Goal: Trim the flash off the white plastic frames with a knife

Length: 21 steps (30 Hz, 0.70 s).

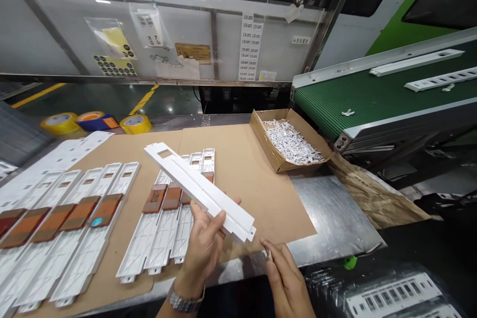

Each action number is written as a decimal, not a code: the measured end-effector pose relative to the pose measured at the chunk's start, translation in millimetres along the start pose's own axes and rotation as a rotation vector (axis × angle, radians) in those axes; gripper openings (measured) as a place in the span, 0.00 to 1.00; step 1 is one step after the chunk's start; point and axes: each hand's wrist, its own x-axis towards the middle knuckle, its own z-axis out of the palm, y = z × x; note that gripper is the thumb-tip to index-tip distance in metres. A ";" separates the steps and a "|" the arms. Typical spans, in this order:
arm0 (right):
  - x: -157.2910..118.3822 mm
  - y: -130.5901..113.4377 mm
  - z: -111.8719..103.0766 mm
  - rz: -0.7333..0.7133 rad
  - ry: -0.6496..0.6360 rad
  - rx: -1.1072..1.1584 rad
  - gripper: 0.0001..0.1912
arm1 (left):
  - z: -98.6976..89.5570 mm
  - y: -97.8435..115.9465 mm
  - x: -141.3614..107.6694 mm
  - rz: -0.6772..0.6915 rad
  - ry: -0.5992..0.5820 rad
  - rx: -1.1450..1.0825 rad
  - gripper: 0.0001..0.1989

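Nearest to the camera, a silver link wristwatch (185, 302) is worn on the left wrist. From the left, rows of white moulded plastic strips (84, 263) with orange-brown labels are laid side by side on a brown cardboard sheet (238, 169), and yellow tape rolls (59, 123) are placed behind it. A shorter group of white strips (156, 233) is lying near the middle. Above this group, a long white plastic strip (197, 189) is held in the air, tilted across the view, by the half-closed left hand (203, 243). It is gripped firmly near its lower end, with the thumb on top, and no other strip is touched. The nearly closed right hand (286, 278) is just beside it, and a tiny pale piece (267, 255) is pinched by its fingers, but the piece cannot be identified. Further right, a brown cardboard box (261, 129) is filled with small white clips (290, 141), and a green conveyor belt (335, 94) is carrying more white strips (416, 62).
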 end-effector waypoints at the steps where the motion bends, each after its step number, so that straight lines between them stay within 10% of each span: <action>1: -0.6 2.2 2.8 -0.035 0.047 -0.051 0.16 | 0.3 1.0 -2.4 0.005 -0.012 0.017 0.31; 7: -3.5 8.9 16.6 -0.257 0.115 -0.315 0.13 | -2.2 -2.3 -6.8 0.100 0.041 0.099 0.43; 21: -2.5 4.8 26.5 -0.289 0.189 -0.481 0.14 | -1.3 -8.0 -7.9 0.292 0.216 0.327 0.46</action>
